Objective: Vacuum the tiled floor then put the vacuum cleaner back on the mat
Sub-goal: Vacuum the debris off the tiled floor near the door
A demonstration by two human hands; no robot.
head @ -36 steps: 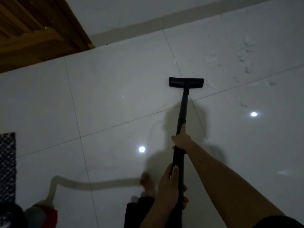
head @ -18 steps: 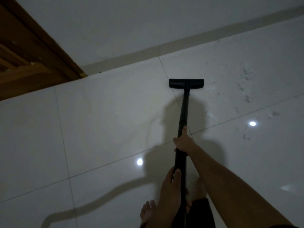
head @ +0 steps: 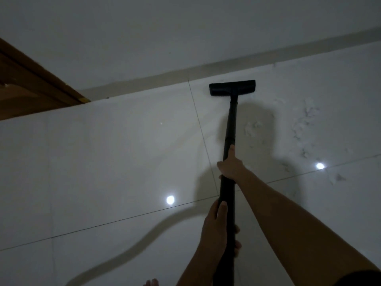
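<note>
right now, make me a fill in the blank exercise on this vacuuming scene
The right hand grips the wand ___ the left hand and the nozzle.
The nozzle is coloured ___.
Dust lies to the wand's ___.
The wooden door is on the ___.
Missing: between; black; right; left.

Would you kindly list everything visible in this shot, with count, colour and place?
vacuum head: one, black, on floor near skirting, upper centre
vacuum tube: one, black, from head down to hands
debris: scattered, greyish, on tiles right of tube
tiled floor: white, glossy, most of frame
skirting: one, beige, at wall foot
wall: white, top
wooden door frame: one, brown, upper left
toes: bottom edge
right hand: grips tube, higher
left hand: grips tube, lower
</note>
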